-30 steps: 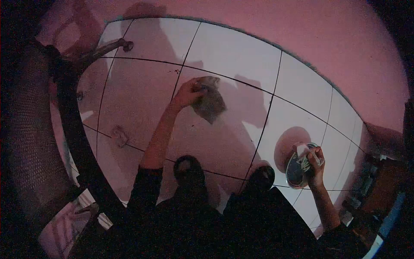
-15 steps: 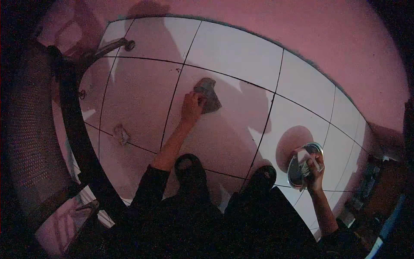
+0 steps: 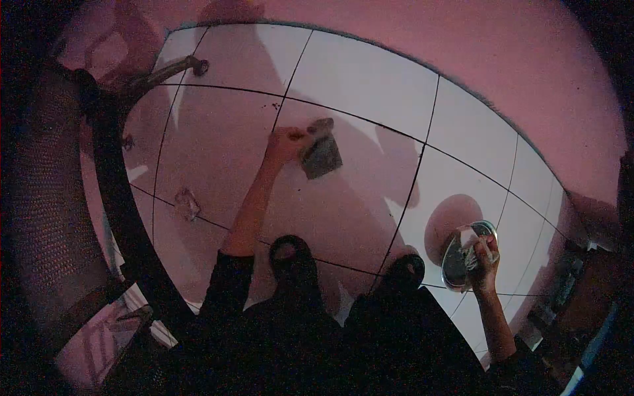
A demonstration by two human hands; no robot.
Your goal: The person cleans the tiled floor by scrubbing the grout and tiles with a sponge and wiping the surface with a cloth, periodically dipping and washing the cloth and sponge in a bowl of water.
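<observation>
A greyish, flat bag-like piece (image 3: 322, 158) hangs from my left hand (image 3: 289, 142), whose fingers are pinched on its upper left edge, over the tiled floor. On the right, my right hand (image 3: 485, 263) is closed around a whitish crumpled wrapper (image 3: 470, 239). Right beside that hand is a shiny oval metal dish (image 3: 452, 267); whether the fingers also grip its rim is hidden. A round shadow of the dish falls on the tiles.
A dark chair with a mesh surface (image 3: 63, 191) and a curved frame fills the left side. Near it a clear crumpled wrapper (image 3: 187, 204) lies on the floor (image 3: 356, 63). My two dark shoes are at the bottom centre; dark objects stand at the far right.
The grey piece has turned and shifted as my left hand moved and changed its hold along the left edge. My right hand and the dish have hardly moved.
</observation>
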